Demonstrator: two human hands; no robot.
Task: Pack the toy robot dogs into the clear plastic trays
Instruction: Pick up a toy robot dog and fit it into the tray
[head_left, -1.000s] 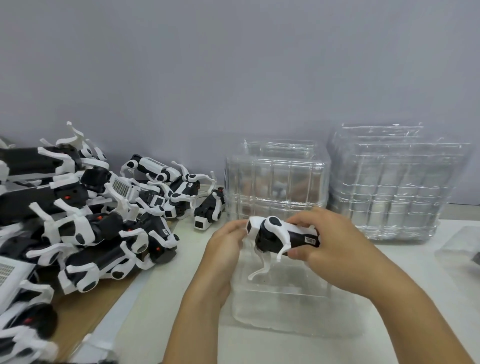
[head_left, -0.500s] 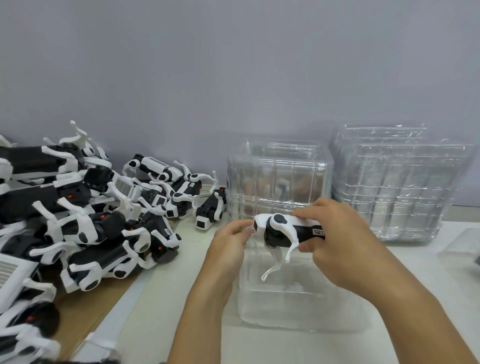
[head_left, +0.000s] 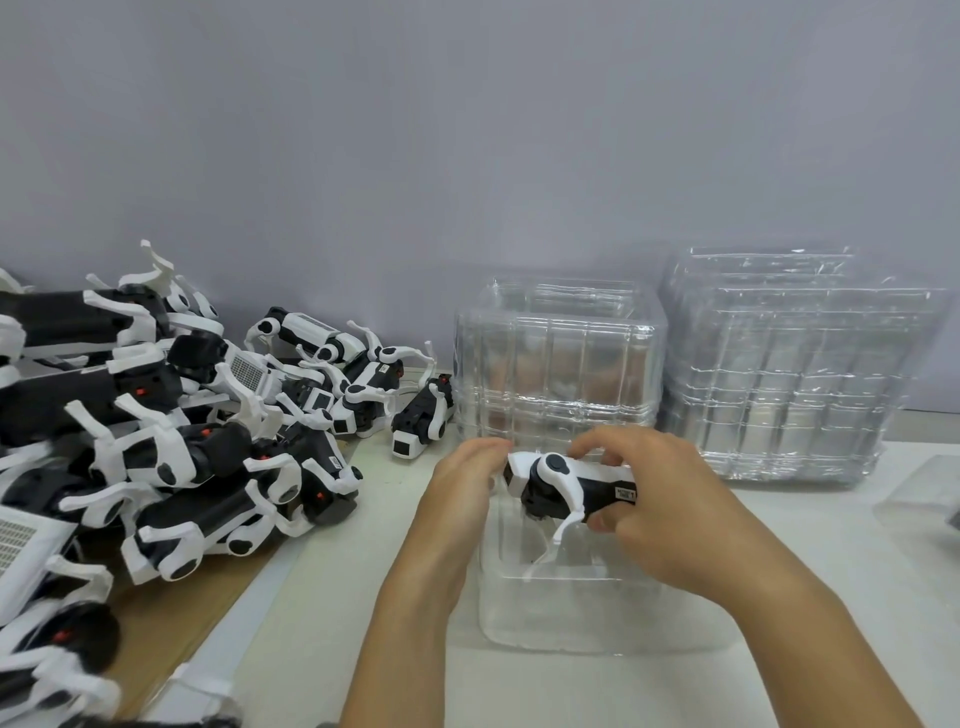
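A small toy dog (head_left: 571, 486) is held just above the clear tray (head_left: 597, 613) near the middle, its hard body gripped by the right hand (head_left: 670, 499) and its head pinched by the left hand (head_left: 462, 488), since its thin white legs look easily snapped.

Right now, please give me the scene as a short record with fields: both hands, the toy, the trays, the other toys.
left hand: touches the head end of the held toy robot dog
right hand: grips the dog's body
open tray: under the dog, nothing seated in it
tray stacks: two, behind, by the wall
dog pile: left, unpacked
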